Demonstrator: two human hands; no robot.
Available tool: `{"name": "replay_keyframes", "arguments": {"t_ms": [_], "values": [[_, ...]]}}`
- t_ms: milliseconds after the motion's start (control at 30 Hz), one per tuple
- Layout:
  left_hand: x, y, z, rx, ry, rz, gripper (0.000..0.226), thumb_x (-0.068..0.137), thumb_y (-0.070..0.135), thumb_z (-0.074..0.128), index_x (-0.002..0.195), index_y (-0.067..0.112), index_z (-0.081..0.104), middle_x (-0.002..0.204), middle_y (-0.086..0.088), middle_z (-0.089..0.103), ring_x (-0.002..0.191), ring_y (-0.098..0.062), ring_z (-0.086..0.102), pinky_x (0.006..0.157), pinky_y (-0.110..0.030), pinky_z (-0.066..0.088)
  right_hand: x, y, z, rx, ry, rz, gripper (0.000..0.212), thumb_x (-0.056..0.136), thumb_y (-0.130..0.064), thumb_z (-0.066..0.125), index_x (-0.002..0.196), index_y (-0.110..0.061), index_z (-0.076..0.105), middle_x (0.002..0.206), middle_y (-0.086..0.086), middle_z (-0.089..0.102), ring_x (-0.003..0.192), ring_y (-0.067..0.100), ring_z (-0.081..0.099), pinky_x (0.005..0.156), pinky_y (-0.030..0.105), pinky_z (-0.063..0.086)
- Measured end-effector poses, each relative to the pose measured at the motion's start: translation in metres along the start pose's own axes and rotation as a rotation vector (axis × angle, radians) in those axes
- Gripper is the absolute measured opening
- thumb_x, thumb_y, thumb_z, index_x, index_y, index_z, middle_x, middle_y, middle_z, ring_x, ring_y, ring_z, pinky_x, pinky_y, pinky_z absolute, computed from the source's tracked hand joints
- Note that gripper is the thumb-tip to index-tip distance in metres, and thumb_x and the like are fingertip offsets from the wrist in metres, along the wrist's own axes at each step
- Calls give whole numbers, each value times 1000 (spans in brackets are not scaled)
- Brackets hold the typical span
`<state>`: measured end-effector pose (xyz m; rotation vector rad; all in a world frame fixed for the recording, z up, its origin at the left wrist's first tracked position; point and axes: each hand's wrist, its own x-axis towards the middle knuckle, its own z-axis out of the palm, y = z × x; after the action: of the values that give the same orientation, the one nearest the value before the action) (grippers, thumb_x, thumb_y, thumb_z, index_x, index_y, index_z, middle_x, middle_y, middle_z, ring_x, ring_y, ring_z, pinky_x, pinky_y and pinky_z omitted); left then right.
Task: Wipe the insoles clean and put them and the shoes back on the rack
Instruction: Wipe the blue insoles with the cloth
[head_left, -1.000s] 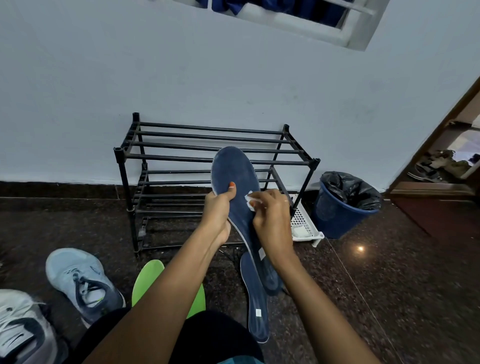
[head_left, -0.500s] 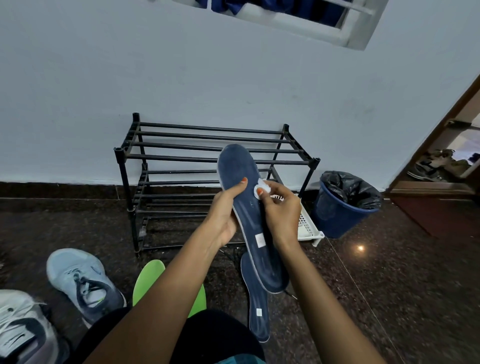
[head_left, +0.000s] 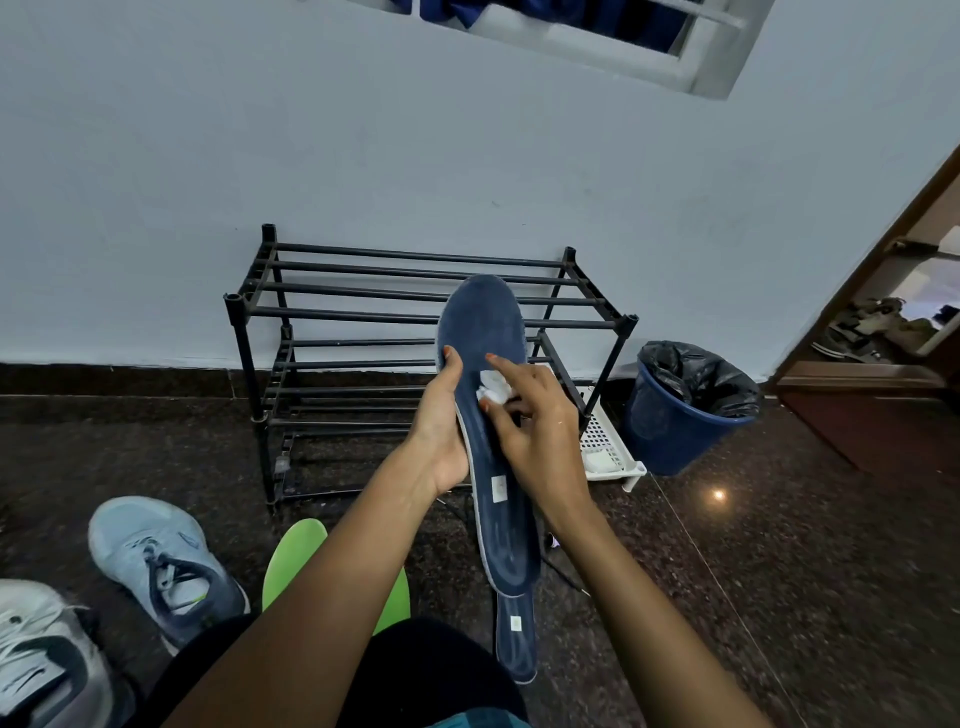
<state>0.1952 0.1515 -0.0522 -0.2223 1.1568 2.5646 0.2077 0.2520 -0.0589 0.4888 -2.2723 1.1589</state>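
We see a pale wall (head_left: 260, 130) filling the upper half of the frame and a dark speckled floor (head_left: 779, 571) across the lower half. Against the wall at mid-frame stands a black tubular shoe rack (head_left: 363, 312), its bars bare. To its right sits a blue bin (head_left: 680, 415) lined with a black bag, and between the rack and the bin a white perforated tray (head_left: 608, 447) rests on the floor. At the lower left lie a light blue shoe (head_left: 161, 561) and, cut off by the frame edge, a white and grey shoe (head_left: 36, 660). A green insole (head_left: 291, 561) lies on the floor at lower centre, partly hidden by our left forearm.

In the centre of the frame we hold a dark blue insole (head_left: 483, 322) upright, toe up, in front of the rack. Our left hand (head_left: 441, 421) is closed around its left edge, thumb on the front face. Our right hand (head_left: 540, 431) pinches a small white wipe (head_left: 493, 387) and presses it onto the insole's face near the middle. A second dark blue insole (head_left: 517, 639) lies flat on the floor just below the held one.
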Motion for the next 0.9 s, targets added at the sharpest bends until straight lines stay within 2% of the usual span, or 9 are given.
{"name": "replay_keyframes", "arguments": {"t_ms": [100,200,267,433,567,600,700,800,900], "values": [[0,-1,0,15,-35,9,63,90,61,35,108,9,65,96,-11,71,92,-23,67,87,-35,51,0,-2,3,28,42,-35,33,81,-3,60,112,-10,64,99,0,50,90,5,52,80,15,47],[1,-1,-2,36,-56,14,65,91,62,31,96,9,68,83,-9,72,76,-19,70,78,-33,52,1,-3,3,106,52,10,20,79,0,64,98,-4,67,96,1,57,91,5,56,77,15,50],[3,-2,-3,42,-49,9,70,90,65,27,95,8,68,82,-10,72,73,-19,70,74,-33,51,0,-4,3,96,57,-1,14,78,-1,68,91,-5,67,90,1,62,85,6,59,74,13,49],[7,0,-8,-5,-7,12,86,85,74,22,118,4,61,119,-18,63,104,-27,63,84,-35,53,-6,-6,1,96,-20,11,11,76,-6,70,87,-6,70,85,-7,65,81,2,60,75,14,48],[8,-1,-7,-65,5,51,77,90,68,21,115,8,62,119,-17,63,87,-26,65,69,-31,58,-19,-5,-2,78,-105,-66,13,77,-2,68,89,-5,70,86,-5,63,83,-8,56,79,6,41],[9,-2,-7,-69,6,44,79,89,69,21,117,7,61,120,-17,63,91,-27,65,71,-32,58,-20,-5,-2,67,-94,-75,12,77,-1,67,88,-4,70,86,-4,64,84,-5,57,80,6,41],[9,-5,-8,-58,-39,20,88,86,73,19,122,2,58,126,-18,59,116,-31,56,93,-37,49,-11,-6,-1,8,-46,-92,11,75,-1,64,84,-3,70,82,4,66,80,5,56,78,8,42],[10,-6,-8,-85,-90,35,84,89,69,20,120,1,58,125,-18,59,116,-28,55,102,-36,42,1,-9,3,-78,25,-113,14,72,6,62,80,-3,69,79,8,65,79,12,53,76,4,36],[11,-8,-9,-120,-125,37,83,89,68,21,122,1,57,129,-17,56,118,-26,55,104,-35,40,3,-11,7,-76,55,-96,14,73,7,59,79,-2,68,79,10,62,77,22,58,72,13,40]]}}
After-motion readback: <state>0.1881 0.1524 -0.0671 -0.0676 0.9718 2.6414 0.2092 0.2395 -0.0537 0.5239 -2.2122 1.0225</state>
